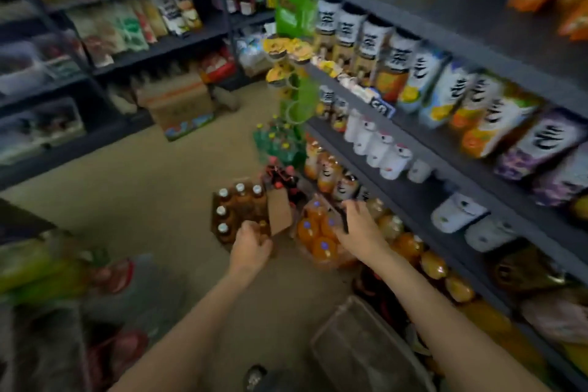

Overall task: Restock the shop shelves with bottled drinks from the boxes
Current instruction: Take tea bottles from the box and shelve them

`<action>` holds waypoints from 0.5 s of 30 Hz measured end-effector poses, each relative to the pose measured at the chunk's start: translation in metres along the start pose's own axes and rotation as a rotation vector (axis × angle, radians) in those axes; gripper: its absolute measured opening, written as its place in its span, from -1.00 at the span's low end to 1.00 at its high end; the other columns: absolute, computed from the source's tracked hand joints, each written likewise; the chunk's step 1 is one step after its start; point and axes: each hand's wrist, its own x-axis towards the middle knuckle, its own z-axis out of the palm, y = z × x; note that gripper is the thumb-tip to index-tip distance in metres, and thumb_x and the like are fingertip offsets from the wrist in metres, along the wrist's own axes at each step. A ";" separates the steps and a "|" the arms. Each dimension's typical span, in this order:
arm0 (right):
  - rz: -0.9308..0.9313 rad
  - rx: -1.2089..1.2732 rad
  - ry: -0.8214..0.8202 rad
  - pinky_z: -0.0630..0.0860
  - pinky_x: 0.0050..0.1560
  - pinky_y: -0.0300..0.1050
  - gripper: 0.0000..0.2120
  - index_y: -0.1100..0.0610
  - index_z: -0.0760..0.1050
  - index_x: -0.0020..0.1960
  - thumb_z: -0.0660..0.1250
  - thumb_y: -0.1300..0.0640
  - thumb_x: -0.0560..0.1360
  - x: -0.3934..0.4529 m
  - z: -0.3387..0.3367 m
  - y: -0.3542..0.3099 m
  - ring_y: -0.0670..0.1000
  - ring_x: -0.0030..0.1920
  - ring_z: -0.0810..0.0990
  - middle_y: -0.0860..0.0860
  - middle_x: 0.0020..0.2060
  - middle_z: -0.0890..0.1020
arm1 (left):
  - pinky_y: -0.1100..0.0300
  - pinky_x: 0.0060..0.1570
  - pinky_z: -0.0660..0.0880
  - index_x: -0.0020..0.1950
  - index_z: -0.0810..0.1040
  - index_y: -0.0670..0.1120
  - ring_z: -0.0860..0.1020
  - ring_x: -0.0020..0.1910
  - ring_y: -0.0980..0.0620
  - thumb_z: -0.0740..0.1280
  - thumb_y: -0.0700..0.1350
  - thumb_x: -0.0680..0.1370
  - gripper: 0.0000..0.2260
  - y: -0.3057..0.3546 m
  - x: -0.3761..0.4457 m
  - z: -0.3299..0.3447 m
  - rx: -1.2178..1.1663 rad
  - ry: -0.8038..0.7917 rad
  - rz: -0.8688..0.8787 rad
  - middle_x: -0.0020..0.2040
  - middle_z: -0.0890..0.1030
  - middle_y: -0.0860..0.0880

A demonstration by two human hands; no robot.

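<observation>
restocking looks midway: amber bottles (410,245) already line the bottom shelf's (423,223) front edge, yet the box (241,210) stays nearly full. left hand (251,243) grips a box bottle; right hand (361,221) reaches shelfward, fingers spread, holding nothing.

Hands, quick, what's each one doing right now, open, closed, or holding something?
Left hand: fingers curled at a brown bottle in the box; grip too blurred to tell.
Right hand: open, fingers spread over the orange bottles.

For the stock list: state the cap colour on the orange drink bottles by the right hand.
Blue caps on the shrink-wrapped orange drink bottles; the head view shows them.
</observation>
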 end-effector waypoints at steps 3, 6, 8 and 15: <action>-0.024 -0.065 -0.129 0.30 0.31 -0.02 -0.47 0.19 0.15 0.42 0.25 0.10 0.53 0.035 0.041 -0.041 0.19 0.36 0.28 0.18 0.36 0.25 | 0.06 0.06 0.42 0.17 0.39 -0.22 0.51 0.13 -0.19 0.30 -0.26 0.52 -0.75 -0.051 0.028 -0.057 0.006 0.009 -0.158 0.13 0.53 -0.23; -0.039 -0.081 -0.190 0.26 0.29 -0.08 -0.53 0.19 0.20 0.37 0.25 0.13 0.53 0.073 0.065 -0.065 0.17 0.38 0.26 0.17 0.38 0.25 | 0.02 0.08 0.43 0.22 0.37 -0.25 0.51 0.12 -0.17 0.31 -0.21 0.53 -0.70 -0.085 0.055 -0.087 0.027 0.038 -0.263 0.14 0.53 -0.22; -0.009 -0.084 -0.233 0.30 0.25 -0.10 -0.54 0.19 0.21 0.37 0.25 0.13 0.53 0.101 0.081 -0.071 0.17 0.35 0.31 0.17 0.37 0.27 | 0.01 0.08 0.46 0.22 0.37 -0.21 0.52 0.07 -0.13 0.32 -0.21 0.52 -0.70 -0.099 0.072 -0.095 0.027 0.040 -0.287 0.11 0.53 -0.20; 0.059 -0.104 -0.381 0.35 0.21 -0.05 -0.54 0.22 0.25 0.35 0.28 0.15 0.51 0.238 0.157 -0.083 0.21 0.29 0.36 0.22 0.30 0.35 | 0.21 -0.11 0.42 0.23 0.41 -0.11 0.48 -0.10 0.04 0.32 -0.25 0.49 -0.68 -0.110 0.181 -0.105 0.113 0.019 -0.188 0.03 0.50 -0.10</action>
